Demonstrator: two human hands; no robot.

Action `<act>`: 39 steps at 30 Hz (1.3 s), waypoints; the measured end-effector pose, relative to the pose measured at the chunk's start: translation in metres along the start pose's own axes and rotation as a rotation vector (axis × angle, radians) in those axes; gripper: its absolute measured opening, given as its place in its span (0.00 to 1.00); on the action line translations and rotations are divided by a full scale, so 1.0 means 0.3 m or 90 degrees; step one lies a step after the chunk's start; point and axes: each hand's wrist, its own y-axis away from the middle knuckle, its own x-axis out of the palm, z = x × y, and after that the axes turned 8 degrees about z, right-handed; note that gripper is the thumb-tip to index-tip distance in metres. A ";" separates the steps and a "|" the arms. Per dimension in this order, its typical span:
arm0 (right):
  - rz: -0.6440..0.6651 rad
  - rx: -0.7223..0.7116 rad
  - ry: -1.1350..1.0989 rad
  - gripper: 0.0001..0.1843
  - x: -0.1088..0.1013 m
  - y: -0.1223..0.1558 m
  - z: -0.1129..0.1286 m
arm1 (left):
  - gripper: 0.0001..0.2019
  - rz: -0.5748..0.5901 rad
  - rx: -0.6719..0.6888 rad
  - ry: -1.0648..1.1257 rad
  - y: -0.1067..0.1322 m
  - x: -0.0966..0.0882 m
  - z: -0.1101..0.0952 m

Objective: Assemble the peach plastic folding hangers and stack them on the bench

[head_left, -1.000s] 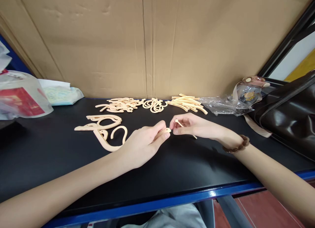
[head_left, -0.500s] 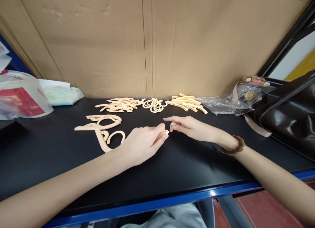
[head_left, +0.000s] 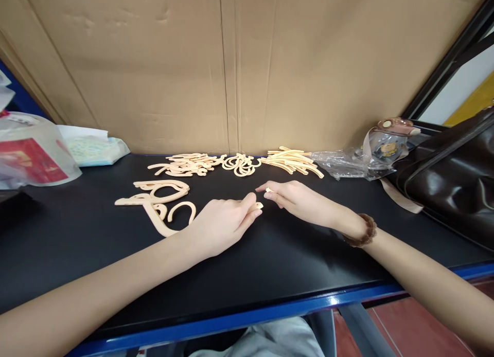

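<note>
My left hand (head_left: 224, 224) rests on the black table (head_left: 293, 254) with its fingers pinched on the end of a flat curved wooden piece (head_left: 166, 217) that runs under the palm; only the piece's tip shows at the fingertips. My right hand (head_left: 294, 198) lies just right of it, thumb and fingers pinched on a thin wooden stick whose small end (head_left: 267, 190) points at the left fingertips. The two hands almost touch. A bead bracelet (head_left: 360, 232) circles my right wrist.
Piles of wooden pieces lie along the back: curved ones (head_left: 185, 164), hooks (head_left: 241, 164), sticks (head_left: 291, 160). More cut shapes (head_left: 154, 190) lie at the left. Plastic bags (head_left: 34, 154) sit far left, crumpled plastic (head_left: 347, 164) and a dark leather bag (head_left: 451, 177) at right. A cardboard wall (head_left: 231, 69) stands behind.
My right hand has lowered toward the table and turned the stick, which now hides mostly in the fingers. My left hand has shifted slightly left and down with its wooden piece.
</note>
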 end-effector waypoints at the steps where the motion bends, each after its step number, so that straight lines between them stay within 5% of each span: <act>1: -0.003 0.017 0.003 0.15 0.000 0.000 0.004 | 0.14 0.000 0.005 -0.011 0.001 0.000 -0.001; 5: 0.022 -0.014 -0.028 0.08 0.008 -0.005 0.017 | 0.14 -0.015 0.020 -0.039 0.004 0.002 -0.007; 17: 0.114 -0.063 -0.076 0.14 0.010 -0.006 0.026 | 0.12 -0.005 -0.015 -0.010 0.000 -0.001 -0.009; 39: 0.016 -0.140 0.392 0.11 0.062 -0.003 0.026 | 0.15 0.023 0.014 0.009 0.010 0.028 -0.034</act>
